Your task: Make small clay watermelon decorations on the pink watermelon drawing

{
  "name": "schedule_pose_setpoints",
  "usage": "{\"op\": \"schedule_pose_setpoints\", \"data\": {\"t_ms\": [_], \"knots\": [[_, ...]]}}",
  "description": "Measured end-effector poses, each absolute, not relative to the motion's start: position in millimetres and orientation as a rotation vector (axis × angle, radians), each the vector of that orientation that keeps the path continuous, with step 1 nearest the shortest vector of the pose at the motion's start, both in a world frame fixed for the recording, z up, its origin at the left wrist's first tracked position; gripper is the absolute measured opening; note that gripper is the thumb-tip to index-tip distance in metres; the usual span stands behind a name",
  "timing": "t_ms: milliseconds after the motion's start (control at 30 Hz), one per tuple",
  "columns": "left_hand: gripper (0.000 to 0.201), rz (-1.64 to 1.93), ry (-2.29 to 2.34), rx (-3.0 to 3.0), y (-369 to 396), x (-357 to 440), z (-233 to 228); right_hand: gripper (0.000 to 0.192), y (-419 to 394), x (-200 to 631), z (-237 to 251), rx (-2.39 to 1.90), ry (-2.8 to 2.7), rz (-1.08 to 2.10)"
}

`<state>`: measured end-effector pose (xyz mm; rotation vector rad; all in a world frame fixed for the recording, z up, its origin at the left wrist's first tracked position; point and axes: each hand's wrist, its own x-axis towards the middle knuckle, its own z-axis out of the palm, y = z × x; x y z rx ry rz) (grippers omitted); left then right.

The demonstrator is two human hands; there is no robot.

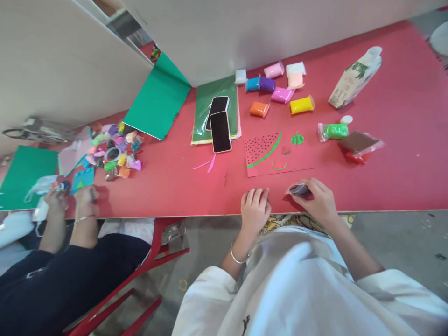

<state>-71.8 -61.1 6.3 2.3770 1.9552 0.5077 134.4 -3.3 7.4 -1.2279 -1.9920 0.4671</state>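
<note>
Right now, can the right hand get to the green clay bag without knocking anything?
Probably yes. The right hand, holding a small dark packet, sits at the table's near edge; the green clay bag lies beyond it across bare red tabletop. The brown packet sits close beside it.

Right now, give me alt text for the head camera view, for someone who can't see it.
At a red table, the right hand holds a small dark packet and the left hand rests curled beside it, below a red card with a green watermelon design. Clay packets and two phones lie beyond.
</note>
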Motion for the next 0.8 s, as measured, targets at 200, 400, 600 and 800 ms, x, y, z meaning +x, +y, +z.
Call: {"op": "schedule_pose_setpoints", "data": {"t_ms": [200,400,600,800], "knots": [[0.046,0.449,1.963,2.439,-69,-62,1,0.019,-7,137,-2,-1.253,-2.0,0.479],[0.045,0.367,2.037,2.511,-70,-53,-2,0.019,-9,141,-8,-1.296,-2.009,0.493],[0.049,0.273,2.03,2.552,-69,-47,-3,0.021,-8,149,-14,-1.328,-2.0,0.51],[0.049,0.273,2.072,2.513,-76,-44,0,0.021,-7,152,-17,-1.328,-1.97,0.529]]}}
